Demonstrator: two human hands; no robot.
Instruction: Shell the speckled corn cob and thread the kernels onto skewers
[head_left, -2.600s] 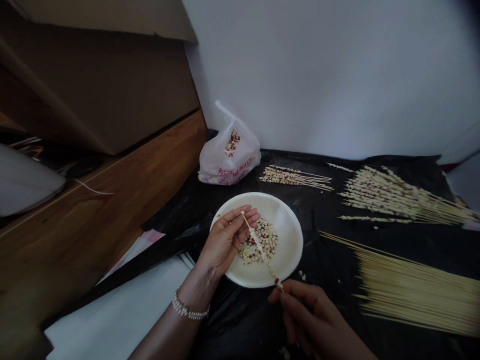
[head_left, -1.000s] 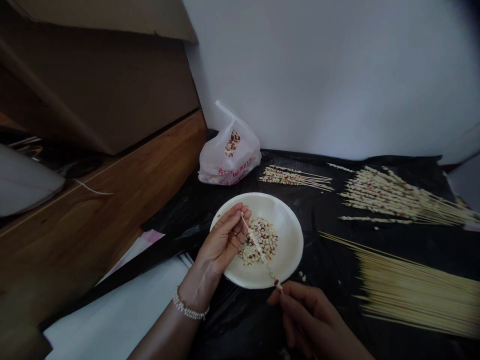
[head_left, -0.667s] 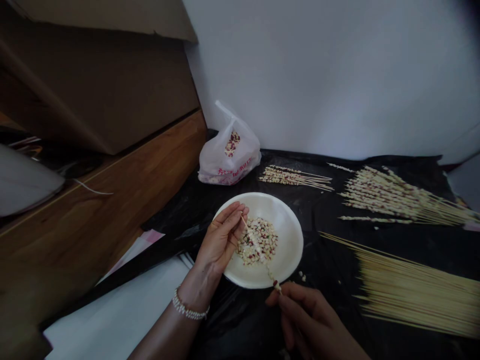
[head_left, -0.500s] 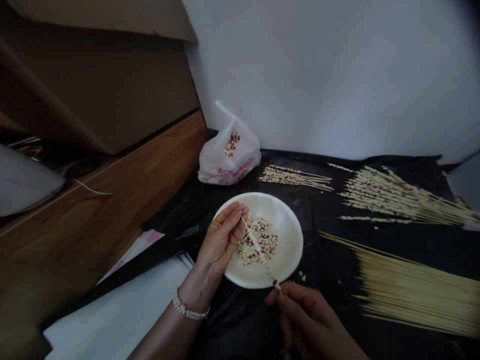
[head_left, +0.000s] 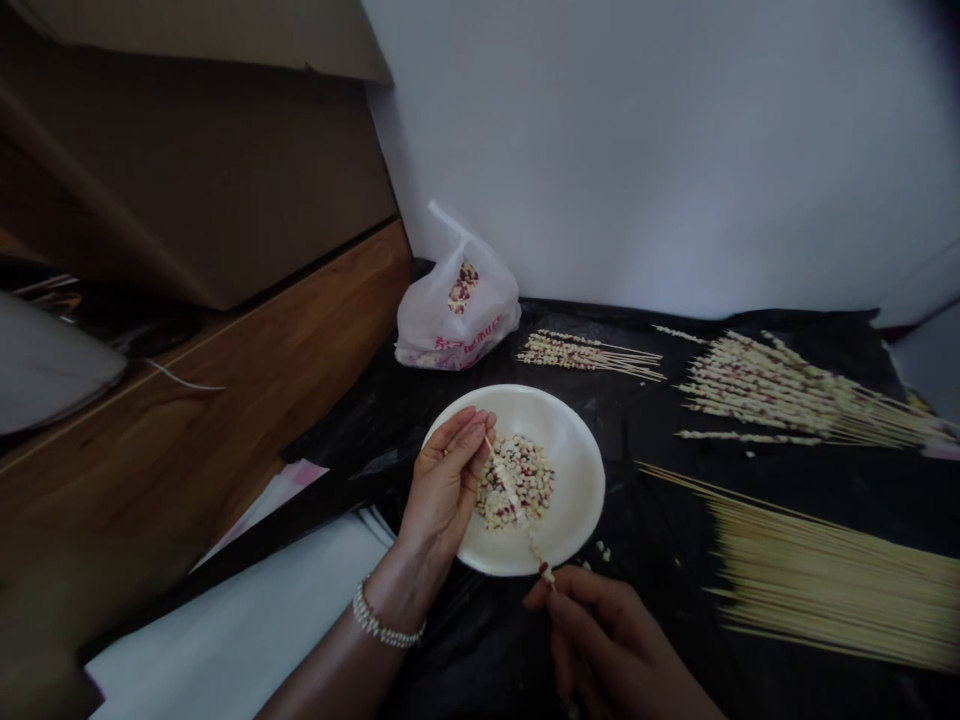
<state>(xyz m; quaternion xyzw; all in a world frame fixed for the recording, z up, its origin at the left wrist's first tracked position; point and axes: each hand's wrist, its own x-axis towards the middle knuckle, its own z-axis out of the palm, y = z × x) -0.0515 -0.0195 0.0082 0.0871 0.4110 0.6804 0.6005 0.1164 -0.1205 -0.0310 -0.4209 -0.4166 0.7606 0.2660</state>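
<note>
A thin skewer [head_left: 510, 490], threaded with small cream and dark-red pieces that look like kernels, slants over the white bowl [head_left: 581, 455]. My left hand [head_left: 442, 485] pinches its far tip above the bowl's left side. Closed around the near end, past the bowl's front rim, is my right hand [head_left: 611, 630]. Loose kernels [head_left: 534, 478] of the same colours lie heaped in the bowl. Both hands' fingertips show only in part.
Behind the bowl stands a white plastic bag [head_left: 459, 320] of kernels. Threaded skewers lie in a small bundle [head_left: 562, 350] and a larger pile [head_left: 765, 390]. Bare skewers [head_left: 832, 575] spread at right on black plastic sheeting [head_left: 480, 640]. A cardboard box [head_left: 225, 170] overhangs the left.
My right hand has shifted slightly left with the near end of the skewer. My left hand keeps its hold on the far tip, almost unmoved.
</note>
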